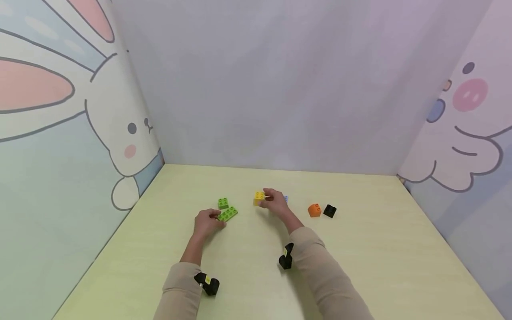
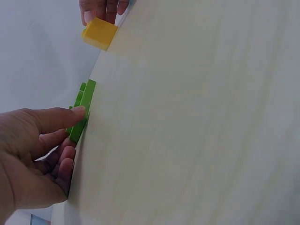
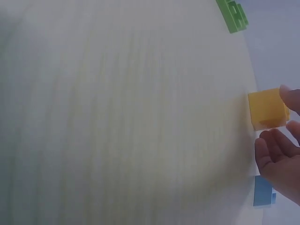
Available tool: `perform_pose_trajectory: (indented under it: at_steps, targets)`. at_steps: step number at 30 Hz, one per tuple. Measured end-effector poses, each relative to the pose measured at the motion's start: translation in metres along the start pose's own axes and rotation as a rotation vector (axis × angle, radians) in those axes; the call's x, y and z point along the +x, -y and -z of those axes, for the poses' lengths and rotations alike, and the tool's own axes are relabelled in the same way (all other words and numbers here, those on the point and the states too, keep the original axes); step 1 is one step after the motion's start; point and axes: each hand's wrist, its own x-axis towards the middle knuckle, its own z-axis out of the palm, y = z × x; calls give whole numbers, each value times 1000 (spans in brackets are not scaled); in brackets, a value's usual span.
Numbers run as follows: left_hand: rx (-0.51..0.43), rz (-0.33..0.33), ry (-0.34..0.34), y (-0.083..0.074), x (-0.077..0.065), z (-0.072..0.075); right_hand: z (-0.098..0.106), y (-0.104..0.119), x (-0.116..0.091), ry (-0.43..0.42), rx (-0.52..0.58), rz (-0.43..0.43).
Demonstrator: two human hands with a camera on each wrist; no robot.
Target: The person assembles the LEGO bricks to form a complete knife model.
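Observation:
Near the middle left of the table, my left hand (image 1: 206, 223) pinches the near end of a long light-green building brick (image 1: 229, 214), which lies studs up. In the left wrist view the thumb presses the side of this green brick (image 2: 86, 108), with the fingers partly hidden behind it. My right hand (image 1: 276, 203) holds a square yellow building brick (image 1: 258, 199) by its right side, thumb in front and fingers behind. The yellow brick (image 3: 267, 108) stands on the table. A blue brick (image 3: 263, 191) lies just beyond the right hand, mostly hidden by it in the head view.
A small green brick (image 1: 222, 203) sits right behind the long one. To the right lie an orange brick (image 1: 314, 210) with a sloped side and a black brick (image 1: 330, 211). A pale curtain (image 1: 280, 98) hangs along the table's back edge, with printed walls at both sides.

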Motion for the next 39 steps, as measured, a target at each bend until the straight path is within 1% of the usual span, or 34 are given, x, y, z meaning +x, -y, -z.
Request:
perform_pose_trajectory:
  at_steps: [4,7,12,19,25,30,35,39]
  targets:
    - [9,13,9,-2,-1,-1,-6,-4,3,-28,-68,-17]
    - [23,20,9,-1,-1,-3,-8,-7,4,-46,-91,-25]
    - [46,2,2,0,0,-2,-9,-7,5,-61,-64,-28]
    - [-7,6,-5,-3,2,3,-4,-3,2,-71,-43,-8]
    - [-11,13,-11,-4,1,5,-2,-2,0,-89,-34,22]
    - [-15,9,15,-5,-4,3,-1,-1,-11,-98,-32,4]
    - [-33,-29,31,-8,-9,1,3,0,-26,-96,-13,12]
    - [-51,-57,53,-11,-12,2,7,-1,-36,-93,-4,2]
